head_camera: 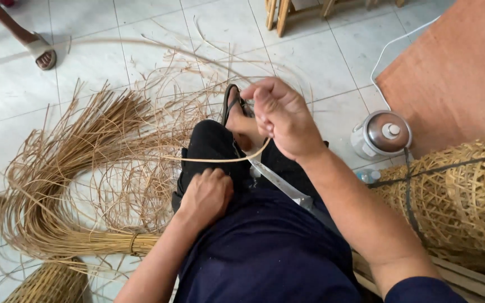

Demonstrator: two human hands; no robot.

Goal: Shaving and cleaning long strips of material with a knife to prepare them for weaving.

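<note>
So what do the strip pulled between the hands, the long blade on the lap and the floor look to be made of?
Strip: pale tan, thin and flexible, likely rattan or split cane, matching the bundle. Blade: flat grey with a dull sheen, apparently metal. Floor: glossy white squares with grout lines, probably ceramic tile.

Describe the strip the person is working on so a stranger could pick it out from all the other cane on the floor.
Start at the person's dark-trousered lap in the middle of the picture. Just above the knee, one pale strip curves from the left toward the raised right hand, which pinches its end, while the left hand rests fisted on the thigh. Unlike the loose cane bundle on the tiles, it is a single, lifted strand.
</note>
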